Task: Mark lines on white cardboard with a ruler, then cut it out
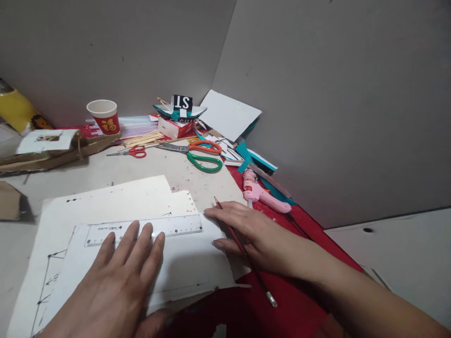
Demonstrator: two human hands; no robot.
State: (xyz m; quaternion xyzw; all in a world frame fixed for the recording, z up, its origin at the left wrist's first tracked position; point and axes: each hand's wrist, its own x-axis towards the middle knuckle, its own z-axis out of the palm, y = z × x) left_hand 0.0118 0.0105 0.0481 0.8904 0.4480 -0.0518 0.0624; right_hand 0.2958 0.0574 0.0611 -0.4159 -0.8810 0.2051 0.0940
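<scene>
head view, left hand point(114, 279) on ruler point(176, 226), cup point(103, 114) reading 福

A clear ruler point(185, 224), dark graduations printed along its near edge, lies flat near the far edge of a white sheet point(192, 260), which is spread out with an uneven near edge. A red-and-black pencil point(249, 261) slants by the sheet's right side, sharpened tip pointing away, silvery end nearest the camera.

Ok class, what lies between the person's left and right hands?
In the head view, between the left hand and the right hand lie part of the white sheet and, on top of it, one end of the ruler.
</scene>
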